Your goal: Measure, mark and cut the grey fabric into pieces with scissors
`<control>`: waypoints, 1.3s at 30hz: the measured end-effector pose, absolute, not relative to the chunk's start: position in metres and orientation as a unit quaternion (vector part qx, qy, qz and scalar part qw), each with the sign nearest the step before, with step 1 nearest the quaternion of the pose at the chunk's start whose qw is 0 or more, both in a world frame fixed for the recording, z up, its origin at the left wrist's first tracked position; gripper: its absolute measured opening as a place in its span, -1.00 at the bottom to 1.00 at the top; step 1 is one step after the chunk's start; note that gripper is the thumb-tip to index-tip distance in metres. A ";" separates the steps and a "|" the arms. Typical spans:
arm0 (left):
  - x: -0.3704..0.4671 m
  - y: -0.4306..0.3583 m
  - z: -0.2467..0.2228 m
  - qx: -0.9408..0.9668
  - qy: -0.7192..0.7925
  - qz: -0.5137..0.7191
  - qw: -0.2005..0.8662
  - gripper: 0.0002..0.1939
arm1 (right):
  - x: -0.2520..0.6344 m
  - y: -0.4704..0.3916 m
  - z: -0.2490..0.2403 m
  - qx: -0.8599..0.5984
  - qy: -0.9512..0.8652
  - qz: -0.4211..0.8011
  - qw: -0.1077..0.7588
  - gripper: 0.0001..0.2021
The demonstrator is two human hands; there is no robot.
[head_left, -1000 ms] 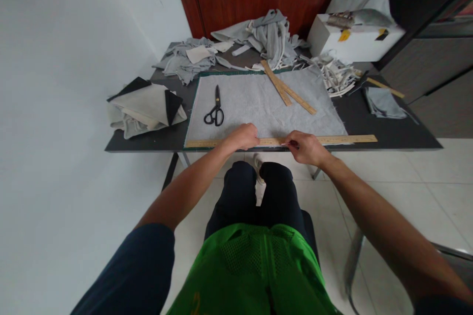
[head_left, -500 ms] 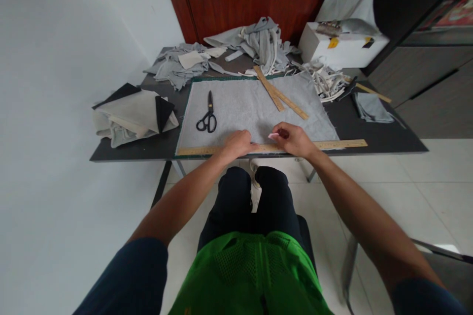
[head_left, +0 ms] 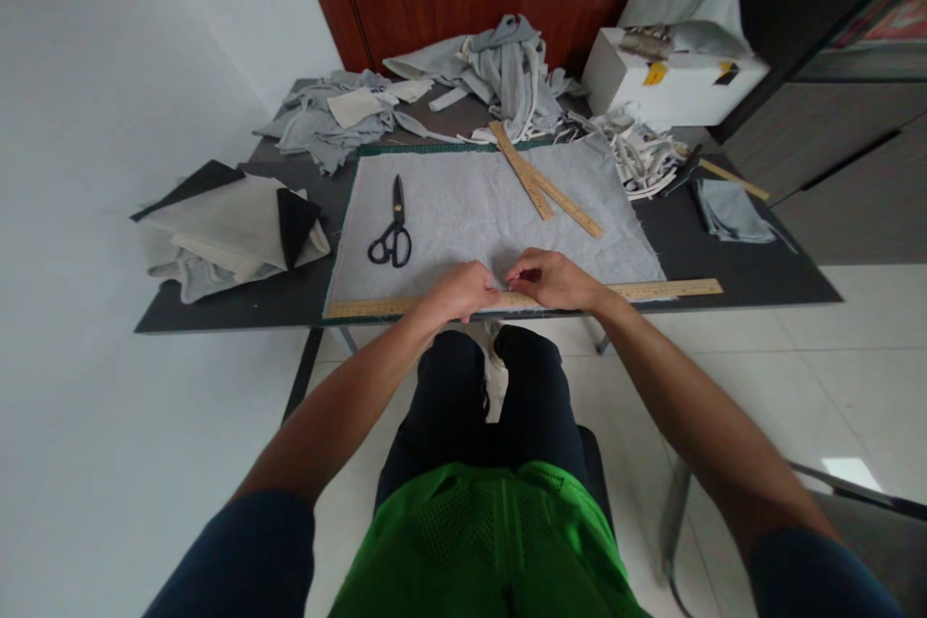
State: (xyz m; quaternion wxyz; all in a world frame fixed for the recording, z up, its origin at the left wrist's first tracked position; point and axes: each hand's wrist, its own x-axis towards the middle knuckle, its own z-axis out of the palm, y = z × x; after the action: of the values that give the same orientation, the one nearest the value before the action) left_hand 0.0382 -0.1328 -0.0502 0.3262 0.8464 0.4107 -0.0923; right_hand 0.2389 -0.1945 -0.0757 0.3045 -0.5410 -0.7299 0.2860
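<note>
A light grey cloth [head_left: 456,212] lies flat on the table, with a long wooden ruler [head_left: 652,290] along its near edge. My left hand [head_left: 463,292] is closed over the ruler near its middle, thumb on top. Just to the right, my right hand [head_left: 556,280] pinches a small pale pink piece that looks like tailor's chalk; the fingers now hide most of it. Its fingertips are at the ruler's upper edge, close to the left thumb. Black-handled scissors [head_left: 395,227] rest on the cloth to the left.
Two shorter wooden rulers [head_left: 561,198] lie crossed on the cloth. Grey fabric scraps [head_left: 499,68] are heaped at the back. Folded cloth [head_left: 224,232] sits left, a white box [head_left: 673,82] back right. A green cutting mat [head_left: 427,151] shows under the cloth.
My right hand has moved left along the ruler, towards my left hand, and the pink piece is now mostly covered. The view has shifted slightly.
</note>
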 end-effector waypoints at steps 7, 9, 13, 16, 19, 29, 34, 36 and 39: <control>0.039 -0.130 -0.051 0.830 0.423 -0.096 0.350 -0.76 | 0.234 -0.190 -0.078 -0.548 -0.710 0.310 0.314 -0.83; 0.038 -0.131 -0.051 0.828 0.425 -0.096 0.354 -0.76 | 0.232 -0.190 -0.078 -0.551 -0.704 0.313 0.321 -0.79; 0.038 -0.131 -0.052 0.823 0.427 -0.097 0.362 -0.73 | 0.232 -0.191 -0.082 -0.544 -0.697 0.323 0.339 -0.83; 0.038 -0.131 -0.054 0.819 0.429 -0.086 0.371 -0.73 | 0.233 -0.194 -0.087 -0.539 -0.674 0.354 0.359 -0.82; 0.038 -0.132 -0.055 0.818 0.430 -0.080 0.374 -0.74 | 0.235 -0.196 -0.091 -0.538 -0.656 0.372 0.377 -0.81; 0.039 -0.132 -0.057 0.816 0.442 -0.087 0.361 -0.71 | 0.234 -0.196 -0.092 -0.547 -0.645 0.375 0.380 -0.81; 0.039 -0.132 -0.058 0.816 0.445 -0.081 0.359 -0.73 | 0.235 -0.198 -0.090 -0.549 -0.649 0.362 0.382 -0.82; 0.040 -0.131 -0.058 0.818 0.446 -0.086 0.354 -0.75 | 0.241 -0.199 -0.086 -0.562 -0.645 0.341 0.390 -0.82; 0.041 -0.130 -0.056 0.825 0.441 -0.098 0.340 -0.76 | 0.257 -0.206 -0.078 -0.580 -0.634 0.316 0.402 -0.78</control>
State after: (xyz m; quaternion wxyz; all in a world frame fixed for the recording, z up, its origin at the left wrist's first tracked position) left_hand 0.0412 -0.1299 -0.0557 0.3397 0.8249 0.4411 -0.0981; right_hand 0.2565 -0.2058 -0.0779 0.4020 -0.5798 -0.6344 0.3158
